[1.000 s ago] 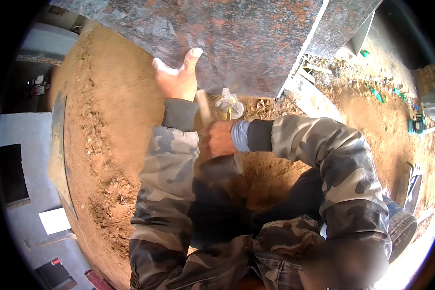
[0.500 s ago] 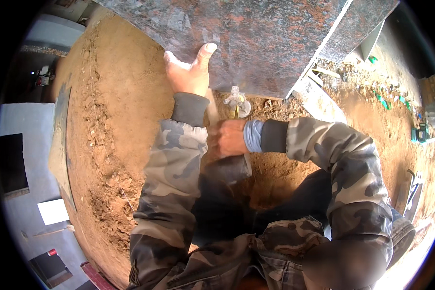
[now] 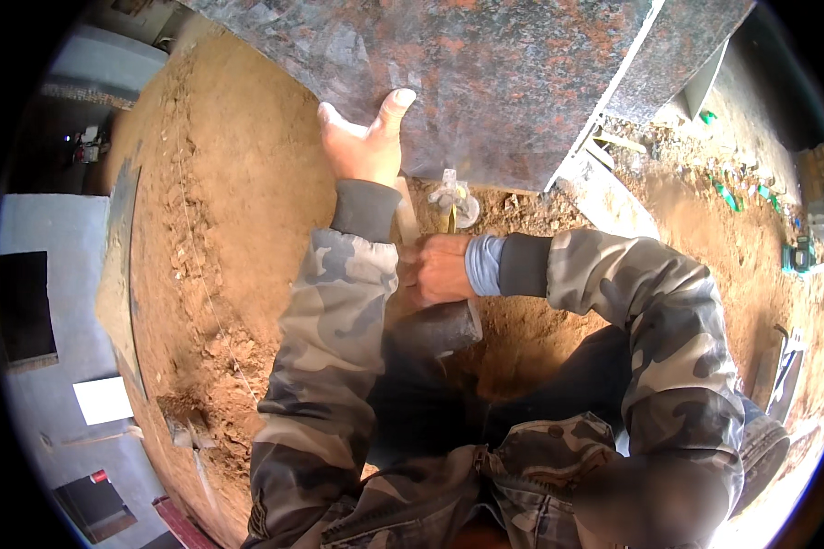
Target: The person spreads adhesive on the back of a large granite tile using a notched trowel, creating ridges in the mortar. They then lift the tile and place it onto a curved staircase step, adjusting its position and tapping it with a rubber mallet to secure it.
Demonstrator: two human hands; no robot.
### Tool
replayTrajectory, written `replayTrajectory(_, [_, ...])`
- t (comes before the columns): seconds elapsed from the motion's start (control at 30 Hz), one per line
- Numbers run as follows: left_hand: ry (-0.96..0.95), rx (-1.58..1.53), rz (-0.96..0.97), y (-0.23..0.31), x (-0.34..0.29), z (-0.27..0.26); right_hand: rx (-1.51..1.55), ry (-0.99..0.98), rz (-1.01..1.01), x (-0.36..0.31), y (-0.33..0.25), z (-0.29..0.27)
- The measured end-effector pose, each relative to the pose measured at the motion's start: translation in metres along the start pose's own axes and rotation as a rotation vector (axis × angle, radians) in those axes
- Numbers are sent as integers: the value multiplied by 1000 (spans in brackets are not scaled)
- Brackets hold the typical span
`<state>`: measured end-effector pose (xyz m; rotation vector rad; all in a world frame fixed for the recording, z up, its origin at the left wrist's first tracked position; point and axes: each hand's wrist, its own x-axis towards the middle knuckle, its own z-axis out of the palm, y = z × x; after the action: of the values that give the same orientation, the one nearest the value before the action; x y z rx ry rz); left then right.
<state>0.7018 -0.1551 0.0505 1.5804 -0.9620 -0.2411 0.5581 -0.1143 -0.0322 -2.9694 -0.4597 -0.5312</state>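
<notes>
A speckled dark grey and reddish stone slab (image 3: 494, 82) fills the top of the view. My left hand (image 3: 366, 151) grips its lower left edge, the thumb lying on the face and the other fingers mostly hidden behind the edge. Below the slab, my right hand (image 3: 441, 270) is closed around what seems to be a rubber mallet. The mallet's dark, rounded head (image 3: 439, 328) shows under the fist, and a pale wooden strip (image 3: 406, 210), probably its handle, runs up beside my left cuff. A whitish clamp-like piece (image 3: 453, 201) sits at the slab's bottom edge, just above my right hand.
A second slab (image 3: 677, 55) adjoins at the right. Below it a pale board (image 3: 609, 194) lies on rubble. Green scraps (image 3: 727, 197) and a teal tool (image 3: 799, 255) lie farther right. A thin string (image 3: 212, 302) crosses the brown soil at left, near a grey wall (image 3: 73, 229).
The whole view has shifted slightly, so slab and hands appear a little farther right. Both hands keep their holds. A greyish piece now shows on the soil at the lower left.
</notes>
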Motion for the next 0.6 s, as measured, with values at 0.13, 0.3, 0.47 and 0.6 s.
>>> replayTrajectory(0.13, [-11, 1, 41, -2, 5, -1, -27, -118, 5, -4, 6, -12])
replayTrajectory(0.3, [-5, 9, -3, 0, 4, -1, 36, -217, 31, 2, 6, -26])
replayTrajectory(0.47, [13, 53, 14, -3, 2, -2, 56, -173, 21, 6, -17, -30])
replayTrajectory(0.6, [80, 28, 111, -7, 1, 5, 2, -51, 57, -11, 8, 2])
